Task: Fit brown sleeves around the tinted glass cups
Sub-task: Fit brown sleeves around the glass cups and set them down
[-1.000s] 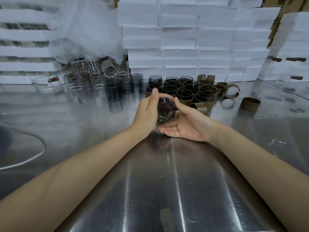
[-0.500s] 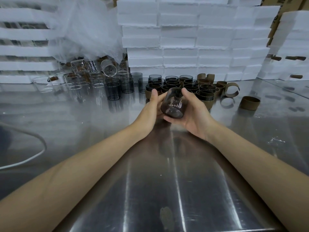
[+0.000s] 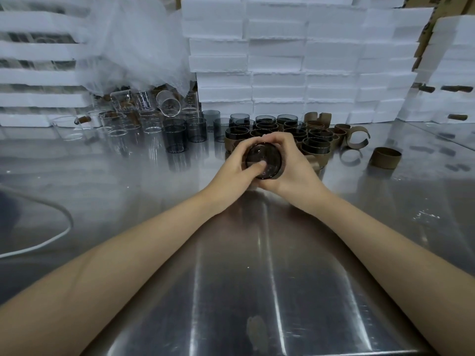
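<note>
A dark tinted glass cup (image 3: 267, 156) lies on its side between my hands, its round end turned toward me. My left hand (image 3: 235, 170) grips it from the left, thumb across the round end. My right hand (image 3: 295, 165) wraps it from the right, fingers curled over the top. A brown edge shows at the cup's right side; I cannot tell if it is a sleeve. Behind my hands stands a cluster of tinted cups wearing brown sleeves (image 3: 316, 146). Bare tinted cups (image 3: 174, 136) stand to the left. Loose brown sleeves (image 3: 385, 157) lie to the right.
Everything sits on a shiny steel table (image 3: 231, 278). Clear glass cups (image 3: 115, 127) crowd the back left under a plastic bag (image 3: 133, 42). White foam boxes (image 3: 295, 60) are stacked along the back. A white cable (image 3: 46, 242) curves across the left.
The cup has turned so its round end faces me again. Both hands have closed round it, my left thumb now lying across that end, and they have moved slightly nearer the sleeved cups.
</note>
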`<state>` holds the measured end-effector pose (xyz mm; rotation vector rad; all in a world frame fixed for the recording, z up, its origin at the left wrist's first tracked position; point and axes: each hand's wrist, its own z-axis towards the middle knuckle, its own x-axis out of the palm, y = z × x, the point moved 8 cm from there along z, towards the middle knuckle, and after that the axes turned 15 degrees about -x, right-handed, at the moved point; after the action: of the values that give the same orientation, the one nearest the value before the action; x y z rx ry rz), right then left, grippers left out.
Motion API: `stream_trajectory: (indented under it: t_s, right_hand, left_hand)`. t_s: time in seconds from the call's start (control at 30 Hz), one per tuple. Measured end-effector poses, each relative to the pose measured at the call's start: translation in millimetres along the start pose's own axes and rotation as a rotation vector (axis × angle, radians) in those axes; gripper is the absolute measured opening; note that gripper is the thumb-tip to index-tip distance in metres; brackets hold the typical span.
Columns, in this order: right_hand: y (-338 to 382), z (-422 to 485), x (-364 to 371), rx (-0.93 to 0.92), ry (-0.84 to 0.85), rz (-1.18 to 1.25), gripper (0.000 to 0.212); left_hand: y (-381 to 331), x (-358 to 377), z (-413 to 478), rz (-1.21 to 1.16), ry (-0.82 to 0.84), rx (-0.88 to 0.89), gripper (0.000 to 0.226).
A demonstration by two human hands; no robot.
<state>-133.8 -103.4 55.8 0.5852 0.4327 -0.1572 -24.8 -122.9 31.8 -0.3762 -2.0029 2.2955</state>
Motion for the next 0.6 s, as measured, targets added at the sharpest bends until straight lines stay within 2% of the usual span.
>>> stream_trajectory:
  t_s: [0.1, 0.17, 0.27, 0.33, 0.4, 0.6]
  right_hand:
    - [8.9, 4.2, 3.5, -0.118, 0.196, -0.277, 0.072]
    - [9.2, 6.8, -1.4, -0.138, 0.248, -0.556, 0.073]
    - [-7.4, 4.6, -27.5, 0.114, 0.203, -0.847, 0.058]
    - [-23.8, -4.4, -39.9, 0.324, 0.279, -0.950, 0.044]
    - [-33.6, -11.0, -45.4, 0.424, 0.295, -0.898, 0.036]
    - [-32.9, -8.9, -50.8, 0.397, -0.027, -0.586, 0.012]
  left_hand:
    - [-2.7, -2.4, -0.7, -0.009, -0.001, 0.009, 0.041]
    - [-0.1, -1.2, 0.6, -0.101, 0.023, -0.046, 0.036]
    - [3.8, -1.8, 2.0, -0.300, 0.029, -0.125, 0.025]
    - [5.5, -4.6, 2.3, -0.381, 0.008, -0.174, 0.022]
    - [8.4, -6.4, 2.8, -0.422, -0.009, -0.219, 0.021]
    - [12.3, -0.9, 1.0, -0.359, 0.035, -0.275, 0.024]
